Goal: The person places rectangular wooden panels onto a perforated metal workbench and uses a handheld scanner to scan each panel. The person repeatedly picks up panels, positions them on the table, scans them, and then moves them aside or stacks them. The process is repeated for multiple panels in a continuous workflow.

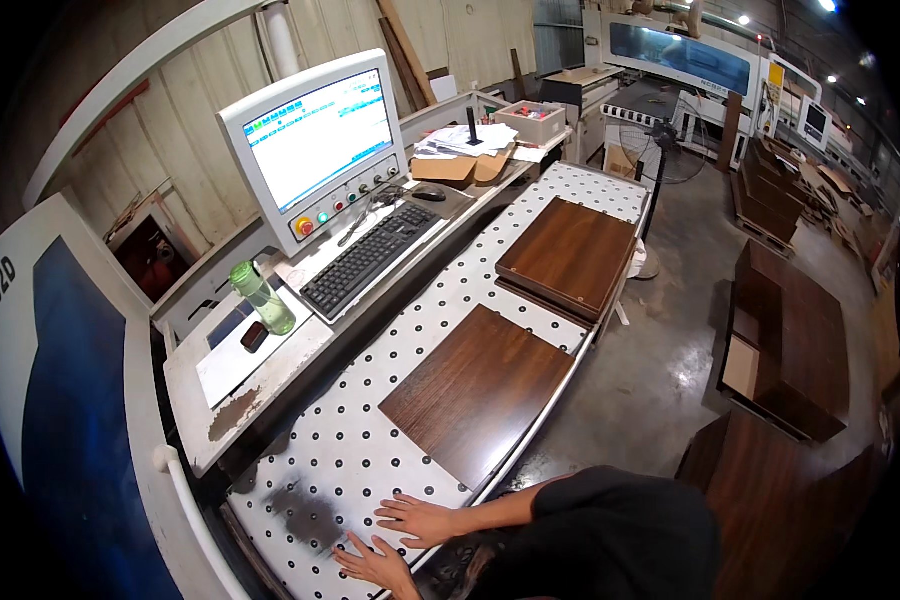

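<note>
My left hand [378, 568] and my right hand [420, 520] rest side by side, palms down, on the white ball-top table [350, 460] studded with small black rounds. Fingers of both are spread, and neither hand holds anything. A dark smudge marks the white surface just beyond them. Past my right hand, without touching it, lies a flat dark-brown wood-grain panel [478, 395]. Farther up the table is a stack of similar brown panels [570, 255], slightly offset from one another.
Along the left, a machine desk carries a monitor [315, 140] with buttons, a keyboard [370, 258], a mouse [428, 193], a green bottle [262, 298] and papers [465, 140]. Brown panel stacks [790, 340] stand on the floor at right. A fan [670, 150] stands beyond the table.
</note>
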`<state>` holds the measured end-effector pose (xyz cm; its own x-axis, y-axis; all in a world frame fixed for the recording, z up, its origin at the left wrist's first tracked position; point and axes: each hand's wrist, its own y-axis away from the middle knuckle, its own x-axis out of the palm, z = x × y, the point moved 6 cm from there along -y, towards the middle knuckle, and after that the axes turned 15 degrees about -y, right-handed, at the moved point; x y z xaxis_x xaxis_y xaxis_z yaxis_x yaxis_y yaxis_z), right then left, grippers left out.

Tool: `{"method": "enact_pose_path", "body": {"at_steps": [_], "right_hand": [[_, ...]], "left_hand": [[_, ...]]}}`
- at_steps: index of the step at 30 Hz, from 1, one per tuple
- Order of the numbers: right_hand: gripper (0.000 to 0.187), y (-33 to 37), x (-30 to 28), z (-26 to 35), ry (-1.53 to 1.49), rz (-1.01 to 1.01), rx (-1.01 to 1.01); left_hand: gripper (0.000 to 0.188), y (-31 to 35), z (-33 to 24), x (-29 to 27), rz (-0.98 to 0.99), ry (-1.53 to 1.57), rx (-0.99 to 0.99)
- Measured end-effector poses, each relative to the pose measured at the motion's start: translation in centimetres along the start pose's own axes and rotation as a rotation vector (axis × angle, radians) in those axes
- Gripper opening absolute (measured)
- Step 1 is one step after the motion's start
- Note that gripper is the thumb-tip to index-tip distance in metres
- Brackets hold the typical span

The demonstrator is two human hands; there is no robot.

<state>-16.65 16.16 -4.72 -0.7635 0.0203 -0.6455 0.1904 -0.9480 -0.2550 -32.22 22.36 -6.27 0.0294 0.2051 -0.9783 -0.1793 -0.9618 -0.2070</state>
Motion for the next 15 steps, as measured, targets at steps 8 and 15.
{"method": "enact_pose_path", "body": {"at_steps": [8,15], "right_hand": [[0.066,-0.2,0.1,0.2,0.019,0.034,0.027],[0.065,-0.4,0.0,0.5,0.031,0.028,0.016]], "left_hand": [[0.056,0.0,-0.4,-0.6,0.032,0.011,-0.012],[0.057,0.1,0.4,-1.0,0.065,0.017,-0.027]]}}
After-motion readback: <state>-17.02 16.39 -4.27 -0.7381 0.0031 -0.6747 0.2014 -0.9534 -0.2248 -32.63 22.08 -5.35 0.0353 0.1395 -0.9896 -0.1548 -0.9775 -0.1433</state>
